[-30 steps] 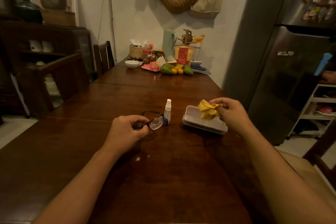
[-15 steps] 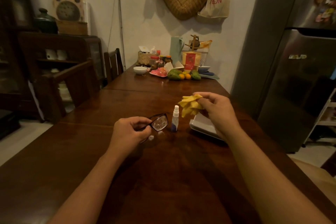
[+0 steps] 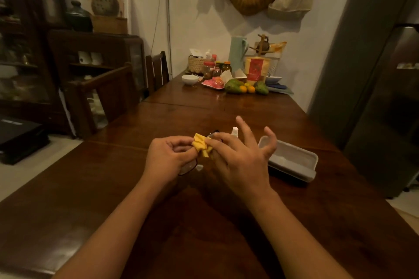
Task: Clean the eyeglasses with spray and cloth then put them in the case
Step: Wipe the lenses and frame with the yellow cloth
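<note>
Two hands (image 3: 204, 158) pinch one cloth (image 3: 200, 146); one case (image 3: 292, 161) open.

Both forearms reach forward, hands meeting near the middle. The left hand (image 3: 169, 157) is curled closed. The right hand (image 3: 240, 156) pinches with thumb and forefinger, other fingers splayed.

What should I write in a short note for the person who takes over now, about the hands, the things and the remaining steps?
Left hand: holds the eyeglasses just above the table.
Right hand: pinches the yellow cloth against one lens, other fingers spread.
Spray bottle: upright behind the right hand.
Case: open, to the right of the hands, nothing in it.
Done: cloth is on the lens; whether it was sprayed cannot be told.
Left: wipe both lenses, put the glasses in the case.
</note>
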